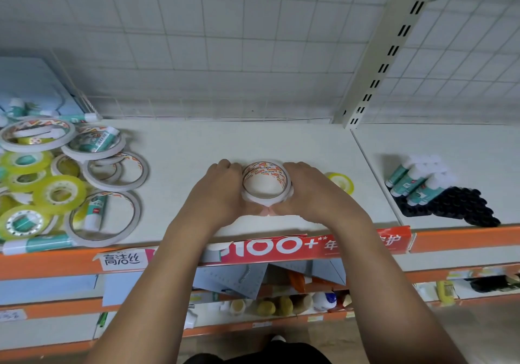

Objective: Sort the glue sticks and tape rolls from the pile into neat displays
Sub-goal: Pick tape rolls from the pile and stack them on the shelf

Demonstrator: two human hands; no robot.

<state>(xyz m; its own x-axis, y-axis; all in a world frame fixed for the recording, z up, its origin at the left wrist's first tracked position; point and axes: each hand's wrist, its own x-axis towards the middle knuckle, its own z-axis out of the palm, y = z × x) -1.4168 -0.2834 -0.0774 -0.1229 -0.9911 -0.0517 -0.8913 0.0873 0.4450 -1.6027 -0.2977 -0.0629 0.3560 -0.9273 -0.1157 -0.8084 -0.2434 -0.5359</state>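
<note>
A stack of white tape rolls [266, 182] stands on the white shelf [197, 149] at its middle. My left hand [222, 192] grips the stack's left side and my right hand [308, 192] grips its right side, thumbs meeting at the front. A yellow-green tape roll [342, 182] lies just right of my right hand. On the left sits the pile [64, 177] of white rings, yellow-green rolls and teal-and-white glue sticks. At the right, several glue sticks [416, 180] stand in a black tray [461, 204].
A wire grid wall [225, 39] backs the shelf, with a slotted upright post [377, 82] right of centre. The shelf front has an orange edge [464, 237] and a red banner [295, 246]. Lower shelves hold other goods.
</note>
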